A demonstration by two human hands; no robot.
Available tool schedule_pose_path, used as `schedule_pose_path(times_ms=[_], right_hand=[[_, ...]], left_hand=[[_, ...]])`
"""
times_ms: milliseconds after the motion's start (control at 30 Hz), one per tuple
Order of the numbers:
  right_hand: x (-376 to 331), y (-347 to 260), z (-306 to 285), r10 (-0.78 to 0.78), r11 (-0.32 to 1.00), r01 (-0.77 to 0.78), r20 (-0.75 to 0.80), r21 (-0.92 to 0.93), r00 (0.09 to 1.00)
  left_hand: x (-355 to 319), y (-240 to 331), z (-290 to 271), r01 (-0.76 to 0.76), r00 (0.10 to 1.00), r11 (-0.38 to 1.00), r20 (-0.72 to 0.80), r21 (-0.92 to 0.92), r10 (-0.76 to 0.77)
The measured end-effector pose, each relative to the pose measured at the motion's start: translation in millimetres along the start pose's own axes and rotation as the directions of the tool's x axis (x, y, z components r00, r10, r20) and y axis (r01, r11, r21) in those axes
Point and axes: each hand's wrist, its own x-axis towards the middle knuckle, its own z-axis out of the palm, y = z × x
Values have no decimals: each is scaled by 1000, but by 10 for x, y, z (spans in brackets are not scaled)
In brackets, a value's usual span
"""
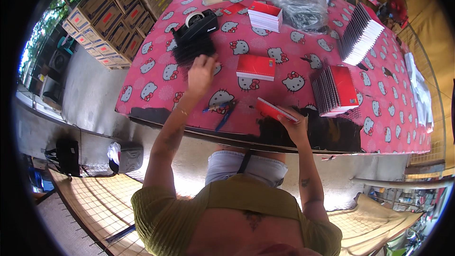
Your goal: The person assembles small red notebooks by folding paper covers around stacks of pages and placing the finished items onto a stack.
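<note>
My right hand (pixel 295 125) grips a thin red notebook (pixel 275 109), tilted over the table's front edge. My left hand (pixel 202 73) is at the near side of a pile of black wire-like binding coils (pixel 193 50). Its fingers are pinched together, and whatever is between them is too small to make out. Between my hands, a short stack of red-covered notebooks (pixel 256 68) lies flat. Closer to me rest blue-handled pliers (pixel 226 116) and a slim blue tool (pixel 214 108). Bound red notebooks (pixel 334 91) stand in a row right of my right hand.
A black tape dispenser (pixel 195 24) sits behind the coils. Farther back are another red notebook stack (pixel 265 18) and crumpled clear plastic (pixel 303 9). More bound notebooks (pixel 359 35) lean at the right on the pink patterned tablecloth (pixel 156 68). Cardboard boxes (pixel 106 21) are piled beyond the left edge.
</note>
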Motion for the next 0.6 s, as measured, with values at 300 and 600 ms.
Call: schedule_pose_path(times_ms=[300, 600], right_hand=[[-6, 55, 32, 58, 996, -59, 21, 70, 998], [3, 55, 13, 56, 989, -62, 47, 136, 997]], left_hand=[[-442, 999, -236, 200, 965, 710, 261, -675, -23], [-391, 950, -222, 336, 873, 741, 487, -581, -14]])
